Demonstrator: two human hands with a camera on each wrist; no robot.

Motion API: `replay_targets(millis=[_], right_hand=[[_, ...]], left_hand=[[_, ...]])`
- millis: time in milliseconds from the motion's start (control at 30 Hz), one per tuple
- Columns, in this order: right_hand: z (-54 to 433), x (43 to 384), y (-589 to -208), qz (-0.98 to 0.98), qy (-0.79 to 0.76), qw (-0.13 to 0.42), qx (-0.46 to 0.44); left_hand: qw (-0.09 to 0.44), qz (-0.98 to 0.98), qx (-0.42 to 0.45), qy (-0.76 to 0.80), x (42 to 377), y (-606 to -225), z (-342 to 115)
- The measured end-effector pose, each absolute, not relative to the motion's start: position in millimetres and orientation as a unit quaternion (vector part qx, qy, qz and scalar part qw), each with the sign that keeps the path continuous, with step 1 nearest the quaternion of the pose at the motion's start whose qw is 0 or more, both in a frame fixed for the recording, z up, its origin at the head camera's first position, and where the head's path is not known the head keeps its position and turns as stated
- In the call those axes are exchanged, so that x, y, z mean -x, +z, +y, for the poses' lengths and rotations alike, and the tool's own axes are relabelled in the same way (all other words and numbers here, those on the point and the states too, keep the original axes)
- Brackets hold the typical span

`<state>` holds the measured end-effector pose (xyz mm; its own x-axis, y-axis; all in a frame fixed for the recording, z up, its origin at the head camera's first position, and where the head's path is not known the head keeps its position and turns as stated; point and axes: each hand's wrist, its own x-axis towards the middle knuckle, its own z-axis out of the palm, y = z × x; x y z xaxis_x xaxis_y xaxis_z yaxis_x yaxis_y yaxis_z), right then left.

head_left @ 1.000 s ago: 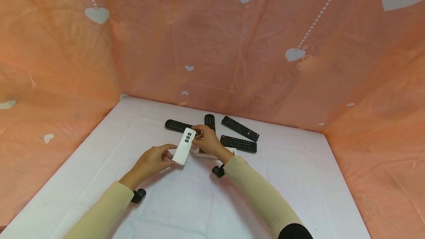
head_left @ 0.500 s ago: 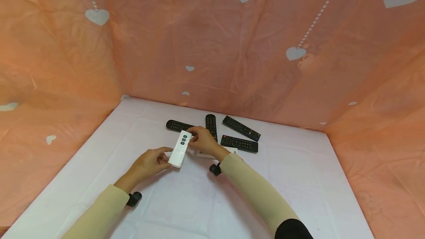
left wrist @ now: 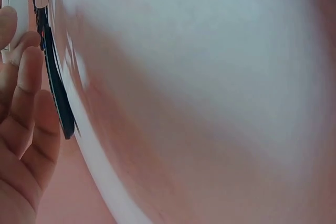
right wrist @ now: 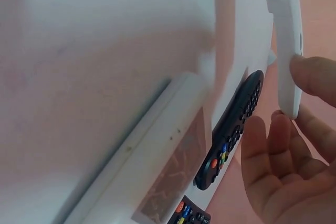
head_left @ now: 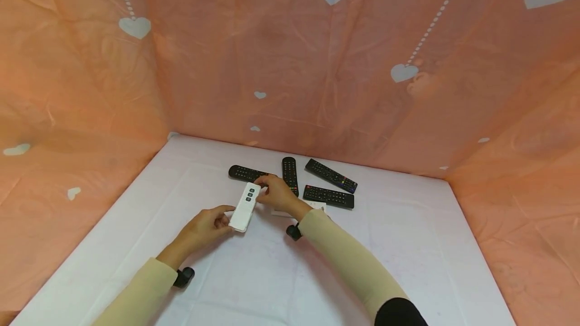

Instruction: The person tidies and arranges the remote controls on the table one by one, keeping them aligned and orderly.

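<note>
A white remote control (head_left: 244, 209) with a few dark buttons near its far end is held tilted above the table between both hands. My left hand (head_left: 203, 229) pinches its near end between thumb and fingers. At the far end, my right hand (head_left: 278, 196) holds it by the edge; in the right wrist view the thumb lies on one face of the white remote (right wrist: 286, 51) and fingertips touch its tip. Under the right wrist lies another white remote (head_left: 319, 206), mostly hidden; a display panel shows on this second white remote (right wrist: 142, 161) up close.
Several black remotes lie toward the back: one at the left (head_left: 246, 173) partly behind the right hand, one upright in the middle (head_left: 290, 175), one slanted at the right (head_left: 332, 175), one below it (head_left: 329, 196). The white table (head_left: 362, 265) meets an orange heart-patterned curtain (head_left: 290, 64).
Both hands have drawn the white remote slightly left and toward me, uncovering more of the middle black remote. The grip looks the same, and the other remotes stay put.
</note>
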<state>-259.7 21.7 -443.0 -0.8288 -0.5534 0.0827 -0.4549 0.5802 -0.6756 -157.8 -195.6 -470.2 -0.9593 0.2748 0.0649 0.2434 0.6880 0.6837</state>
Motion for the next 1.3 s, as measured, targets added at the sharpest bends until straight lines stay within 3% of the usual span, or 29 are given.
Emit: replay_targets(millis=[1300], right_hand=[[-11,276,-455,0.923,-0.214,0.133,0.292]], left_hand=[[0.072,0.928,-0.083,0.356,160,-474,-204]])
